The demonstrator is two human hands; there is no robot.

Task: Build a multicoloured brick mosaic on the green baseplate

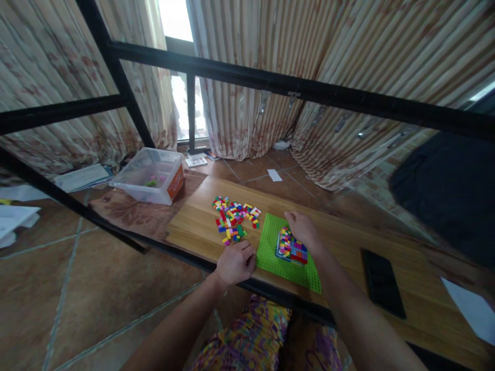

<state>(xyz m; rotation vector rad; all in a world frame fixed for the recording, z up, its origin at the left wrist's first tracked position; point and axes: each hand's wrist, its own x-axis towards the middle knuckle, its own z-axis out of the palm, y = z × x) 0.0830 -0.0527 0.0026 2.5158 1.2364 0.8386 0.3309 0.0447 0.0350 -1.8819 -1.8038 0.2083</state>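
Observation:
My right hand (302,230) is over the far right part of a green studded baseplate (267,242), its fingers bent together in a pinch. Whatever is between those fingertips is hidden or too small to make out. Just below it, a block built of many coloured toy bricks (293,247) stands on the baseplate. At the table's front edge, my left hand (236,262) rests with curled fingers by the baseplate's left side. The inside of its grip is hidden. Beyond it, loose coloured toy bricks (232,219) lie spread on the wooden table (193,221).
A clear plastic box (145,188) with a few pieces inside stands left of the table. To the right lie a black phone (382,282) and white paper (469,306). Black metal bars (247,77) cross in front of patterned curtains (247,118).

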